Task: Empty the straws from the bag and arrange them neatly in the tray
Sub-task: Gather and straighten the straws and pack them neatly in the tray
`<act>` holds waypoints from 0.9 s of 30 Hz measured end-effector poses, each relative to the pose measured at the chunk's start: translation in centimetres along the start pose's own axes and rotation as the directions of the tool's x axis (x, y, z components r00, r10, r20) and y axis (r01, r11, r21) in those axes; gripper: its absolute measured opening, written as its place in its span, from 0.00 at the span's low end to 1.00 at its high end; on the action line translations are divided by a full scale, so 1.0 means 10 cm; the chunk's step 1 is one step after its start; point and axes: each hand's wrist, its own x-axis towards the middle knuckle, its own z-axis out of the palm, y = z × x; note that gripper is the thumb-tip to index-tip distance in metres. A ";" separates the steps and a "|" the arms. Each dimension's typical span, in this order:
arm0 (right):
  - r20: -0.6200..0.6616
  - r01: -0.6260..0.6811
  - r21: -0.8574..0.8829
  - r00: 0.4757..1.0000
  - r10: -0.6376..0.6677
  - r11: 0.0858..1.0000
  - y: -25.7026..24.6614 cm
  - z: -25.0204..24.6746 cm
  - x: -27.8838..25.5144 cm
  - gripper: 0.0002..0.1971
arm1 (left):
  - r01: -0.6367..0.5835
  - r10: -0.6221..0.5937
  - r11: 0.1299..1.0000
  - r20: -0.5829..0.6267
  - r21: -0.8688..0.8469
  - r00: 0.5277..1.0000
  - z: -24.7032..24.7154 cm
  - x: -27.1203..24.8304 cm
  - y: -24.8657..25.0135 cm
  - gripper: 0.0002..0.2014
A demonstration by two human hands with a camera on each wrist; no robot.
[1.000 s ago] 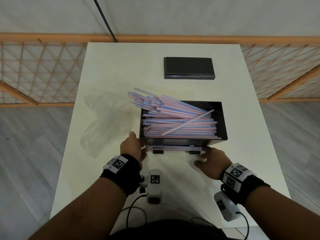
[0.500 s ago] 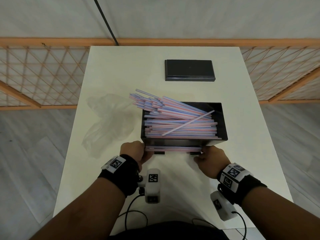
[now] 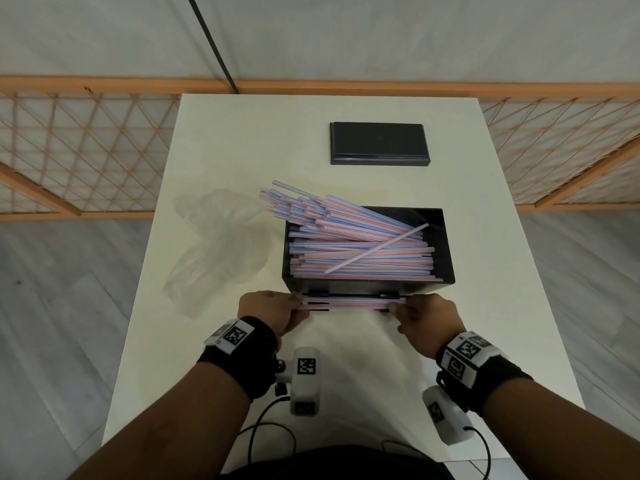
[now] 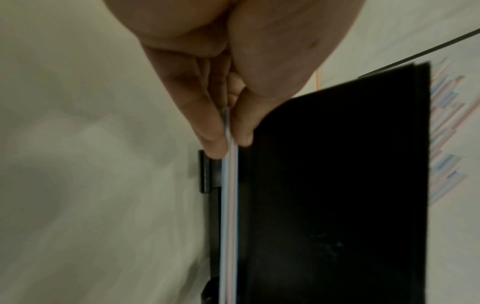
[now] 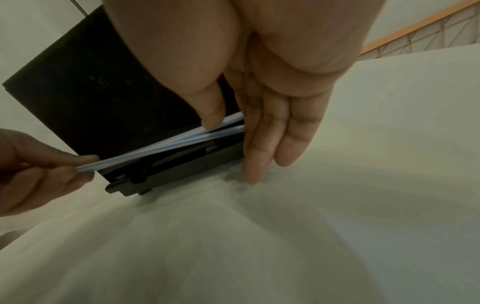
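A black tray (image 3: 447, 244) stands mid-table, heaped with pink-and-blue striped straws (image 3: 360, 252); several of them angle out over its left rim, and one lies crosswise on top. A few loose straws (image 3: 349, 302) run level along the tray's front wall (image 4: 337, 185). My left hand (image 3: 298, 303) pinches their left ends between thumb and fingers (image 4: 215, 142). My right hand (image 3: 398, 308) holds their right ends, with the thumb on top of the straws (image 5: 161, 148) and straight fingers (image 5: 259, 144) against the tips. The empty clear bag (image 3: 218, 244) lies flat to the left of the tray.
A flat black lid (image 3: 379, 143) lies at the far side of the white table (image 3: 485, 341). The table's edges drop to a grey floor on both sides. An orange lattice fence (image 3: 69, 150) runs behind it. Camera cables hang at the near edge.
Both hands closed in on the loose straws in front of the tray. The straws now sit slightly higher against the front wall, pinched at both ends.
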 end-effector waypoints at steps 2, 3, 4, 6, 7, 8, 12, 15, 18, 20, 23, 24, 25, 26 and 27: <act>0.022 -0.021 0.000 1.000 0.021 1.000 0.01 0.00 0.02 0.20 | -0.006 0.005 1.000 0.036 0.027 0.999 -0.02 -0.02 0.01 0.06; 0.032 -0.026 0.011 0.999 0.026 1.000 0.01 0.01 0.03 0.21 | -0.008 0.007 1.000 0.047 0.026 0.999 -0.02 -0.07 0.02 0.07; 0.043 -0.037 0.024 0.998 0.036 0.999 0.00 0.00 0.03 0.22 | -0.011 0.010 1.000 0.065 0.023 0.998 -0.01 -0.09 0.03 0.08; 0.064 -0.045 0.055 0.997 0.041 0.997 -0.02 -0.04 0.00 0.25 | -0.019 0.020 1.000 0.094 -0.005 0.995 0.01 -0.18 0.07 0.08; 0.075 -0.039 0.040 0.997 0.036 0.998 -0.02 -0.06 -0.01 0.28 | -0.019 0.020 1.000 0.105 -0.013 0.994 0.02 -0.26 0.09 0.08; 0.089 -0.032 -0.014 0.995 0.033 0.999 -0.05 -0.10 -0.05 0.29 | -0.037 0.038 0.999 0.116 -0.010 0.992 0.03 -0.32 0.10 0.08; 0.052 0.037 -0.352 0.998 -0.020 0.935 -0.12 -0.30 -0.24 0.43 | -0.235 0.212 0.961 0.159 0.144 0.964 0.03 -0.58 0.16 0.11; -0.018 0.047 -0.556 0.997 -0.069 0.830 -0.25 -0.51 -0.40 0.37 | -0.405 0.329 0.860 0.270 0.309 0.905 0.01 -0.73 0.27 0.11; -0.050 0.046 -0.607 0.994 -0.095 0.794 -0.38 -0.68 -0.54 0.36 | -0.536 0.416 0.761 0.358 0.366 0.836 -0.02 -0.85 0.41 0.10; -0.080 0.036 -0.614 0.991 -0.108 0.788 -0.45 -0.79 -0.62 0.35 | -0.595 0.465 0.709 0.384 0.378 0.798 -0.01 -0.93 0.52 0.10; -0.205 0.085 -0.542 0.952 -0.229 0.836 -0.54 -0.91 -0.74 0.35 | -0.676 0.520 0.647 0.444 0.352 0.729 0.00 -1.05 0.69 0.10; -0.261 0.180 -0.493 0.903 -0.342 0.851 -0.55 -0.93 -0.74 0.34 | -0.701 0.533 0.633 0.472 0.329 0.702 0.01 -1.10 0.74 0.10; -0.309 0.305 -0.442 0.831 -0.463 0.843 -0.55 -0.91 -0.73 0.32 | -0.716 0.538 0.630 0.497 0.299 0.681 0.03 -1.13 0.78 0.10; -0.345 0.427 -0.405 0.748 -0.568 0.808 -0.56 -0.88 -0.70 0.31 | -0.720 0.536 0.643 0.519 0.260 0.666 0.04 -1.14 0.82 0.10; -0.355 0.516 -0.379 0.686 -0.635 0.768 -0.58 -0.84 -0.67 0.28 | -0.714 0.530 0.664 0.535 0.220 0.658 0.05 -1.14 0.84 0.10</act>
